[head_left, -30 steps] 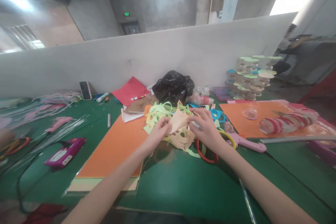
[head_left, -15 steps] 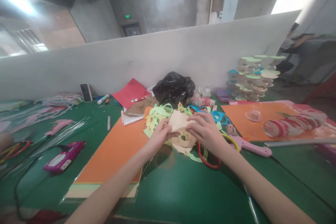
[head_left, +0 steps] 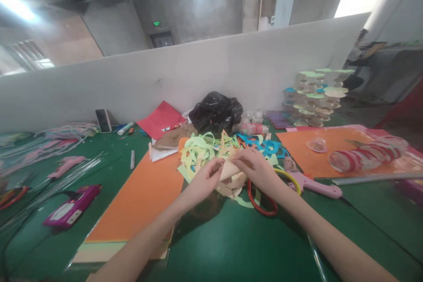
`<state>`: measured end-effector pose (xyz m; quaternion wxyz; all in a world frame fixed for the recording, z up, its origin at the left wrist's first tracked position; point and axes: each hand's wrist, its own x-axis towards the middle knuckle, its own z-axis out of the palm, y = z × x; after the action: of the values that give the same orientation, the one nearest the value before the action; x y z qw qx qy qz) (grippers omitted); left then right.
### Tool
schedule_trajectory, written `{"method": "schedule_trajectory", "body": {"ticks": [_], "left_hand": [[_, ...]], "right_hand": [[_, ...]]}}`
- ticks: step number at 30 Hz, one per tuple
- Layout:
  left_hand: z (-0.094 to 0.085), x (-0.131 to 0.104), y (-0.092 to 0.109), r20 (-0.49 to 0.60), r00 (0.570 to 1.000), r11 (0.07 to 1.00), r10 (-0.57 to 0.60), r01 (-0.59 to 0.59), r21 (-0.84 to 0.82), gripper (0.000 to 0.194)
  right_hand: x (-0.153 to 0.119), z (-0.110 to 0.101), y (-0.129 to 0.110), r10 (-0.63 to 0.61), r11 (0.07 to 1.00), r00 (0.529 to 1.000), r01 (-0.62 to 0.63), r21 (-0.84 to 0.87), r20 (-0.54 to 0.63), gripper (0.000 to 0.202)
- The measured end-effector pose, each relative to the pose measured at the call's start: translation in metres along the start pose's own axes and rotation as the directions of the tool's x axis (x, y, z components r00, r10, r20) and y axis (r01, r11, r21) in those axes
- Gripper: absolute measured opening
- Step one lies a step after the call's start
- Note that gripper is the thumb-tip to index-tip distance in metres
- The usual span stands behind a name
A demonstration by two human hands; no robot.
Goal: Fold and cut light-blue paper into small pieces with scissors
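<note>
A small piece of cream paper is held between both hands over a heap of cut paper scraps. My left hand pinches its left edge. On the right, my right hand has its fingers closed on the upper right part of the paper and hides some of it. Scissors with red and yellow handles lie beside and partly under my right hand. Blue paper cuttings are just behind that hand.
Orange sheets lie on the left, with a purple device beyond. A pink glue gun and a striped bottle are on the right. A black plastic bag stands at the back, and a person sits far right.
Both hands have come lower, and the cream paper is now tilted and more covered by the fingers. My right hand's fingers have closed on it. The view has shifted slightly.
</note>
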<state>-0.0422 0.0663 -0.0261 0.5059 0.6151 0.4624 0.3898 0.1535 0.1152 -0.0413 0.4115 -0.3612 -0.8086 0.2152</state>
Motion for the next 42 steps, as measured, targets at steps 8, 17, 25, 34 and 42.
{"method": "schedule_trajectory", "body": {"ticks": [8, 17, 25, 34, 42], "left_hand": [[0.001, -0.005, -0.002, -0.008, 0.998, 0.997, -0.068, 0.067, -0.049, 0.036], [0.003, -0.007, -0.010, -0.015, 0.998, 0.998, -0.053, 0.053, 0.025, 0.037], [0.006, -0.009, -0.006, -0.024, 0.999, 1.000, -0.022, 0.022, 0.000, 0.031], [0.007, -0.012, -0.004, 0.001, 0.999, 0.997, -0.039, 0.039, 0.059, 0.029], [0.005, -0.012, -0.003, -0.007, 0.999, 0.995, -0.048, 0.049, 0.084, 0.026]], "right_hand": [[-0.002, 0.004, -0.001, 0.189, 0.964, 0.981, -0.192, 0.183, 0.035, 0.011], [-0.004, 0.000, -0.009, 0.238, 0.929, 0.968, -0.249, 0.275, 0.075, 0.033], [-0.005, -0.002, -0.013, 0.210, 0.898, 0.976, -0.216, 0.383, 0.059, 0.027], [-0.002, 0.001, -0.009, 0.258, 0.891, 0.964, -0.261, 0.371, 0.058, 0.023], [-0.002, -0.004, -0.017, 0.247, 0.909, 0.968, -0.248, 0.334, 0.045, 0.016]]}}
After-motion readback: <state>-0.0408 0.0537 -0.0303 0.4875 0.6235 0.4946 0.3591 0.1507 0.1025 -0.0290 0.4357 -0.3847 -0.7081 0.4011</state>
